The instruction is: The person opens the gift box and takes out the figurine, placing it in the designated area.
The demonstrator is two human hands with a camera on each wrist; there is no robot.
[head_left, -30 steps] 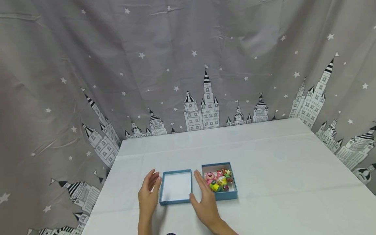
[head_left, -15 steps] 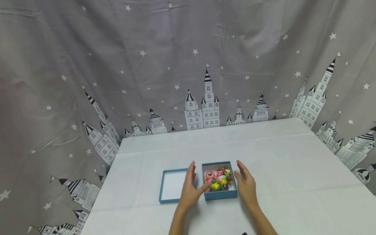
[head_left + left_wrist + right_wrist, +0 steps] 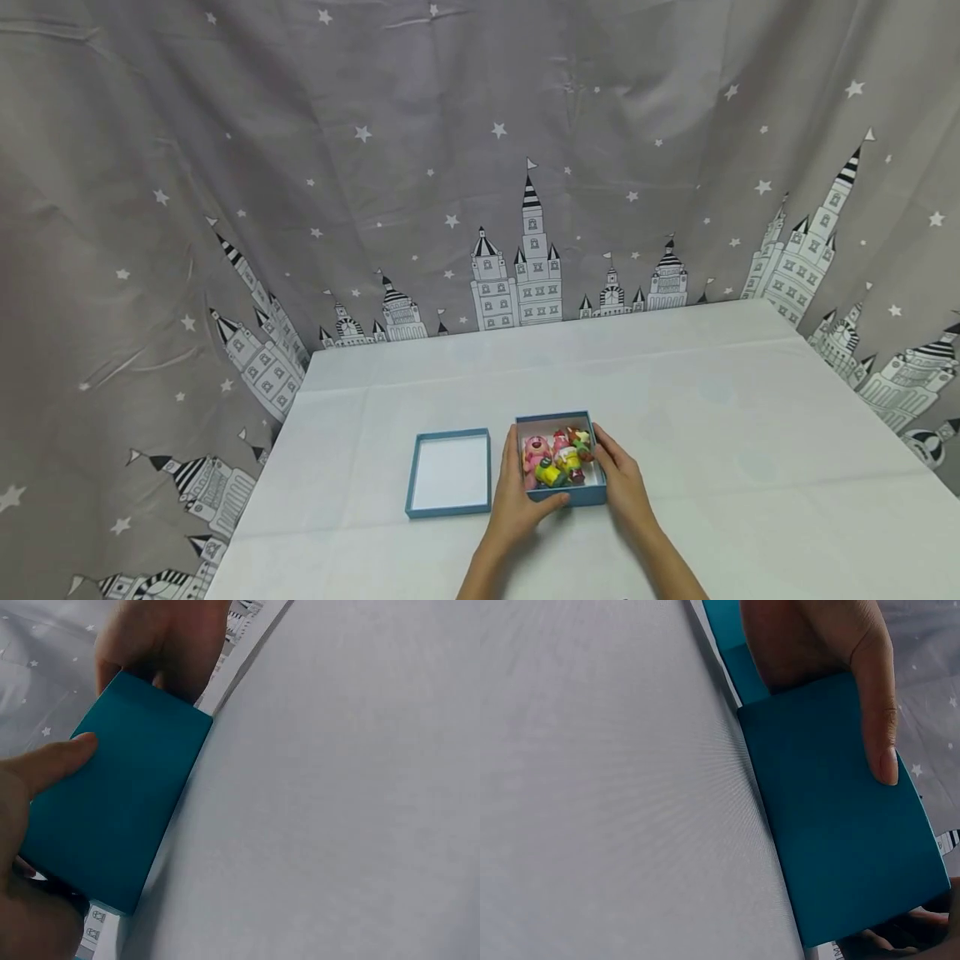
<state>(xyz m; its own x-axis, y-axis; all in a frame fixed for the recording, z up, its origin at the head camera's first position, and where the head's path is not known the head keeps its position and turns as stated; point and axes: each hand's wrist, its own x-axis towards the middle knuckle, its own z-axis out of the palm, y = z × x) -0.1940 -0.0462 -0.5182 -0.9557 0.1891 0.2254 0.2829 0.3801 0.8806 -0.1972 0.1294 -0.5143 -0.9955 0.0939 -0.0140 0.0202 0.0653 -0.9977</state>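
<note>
A square blue box [image 3: 570,494] stands on the table with several small toy figures [image 3: 537,450] in it, pink, yellow, green and brown. My left hand [image 3: 517,508] grips its left side, fingers along the wall and thumb laid across the front face. On the opposite side my right hand [image 3: 628,492] holds the right wall, its thumb up at the rim. The left wrist view shows the plain front face of the box [image 3: 127,795] between both hands. In the right wrist view, the left thumb [image 3: 885,761] presses that face.
Just left of the box lies a shallow, blue-edged lid [image 3: 411,483], white inside. Both sit on a white-covered table [image 3: 697,400]. Behind the table hangs a grey curtain [image 3: 390,192] printed with castles and stars.
Both hands have moved right, from beside the lid to either side of the box, and closed in on its walls. Box and lid stay about where they were.
</note>
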